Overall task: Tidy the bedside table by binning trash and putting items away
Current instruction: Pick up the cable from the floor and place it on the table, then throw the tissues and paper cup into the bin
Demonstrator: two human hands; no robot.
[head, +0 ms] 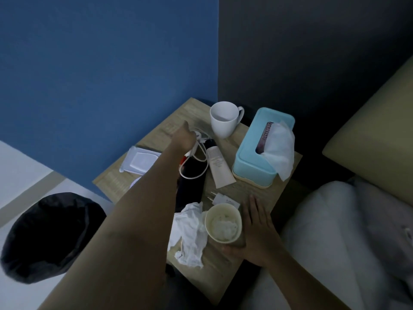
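Observation:
On the wooden bedside table [250,193], my left hand [184,136] reaches far across and is closed on a white charging cable [196,163], whose loops trail toward me over a dark bottle [192,182]. My right hand [257,229] wraps around a paper cup [223,222] with crumpled tissue inside, near the table's front. A crumpled white tissue [190,236] lies just left of the cup. A white plug adapter [220,199] sits behind the cup. A cream tube [218,164] lies in the middle.
A white mug [224,119] stands at the back. A blue tissue box [257,148] sits at the right. A wet-wipes pack [140,161] lies at the left edge. A black-lined bin [51,233] stands on the floor to the left. Bed and pillows lie at right.

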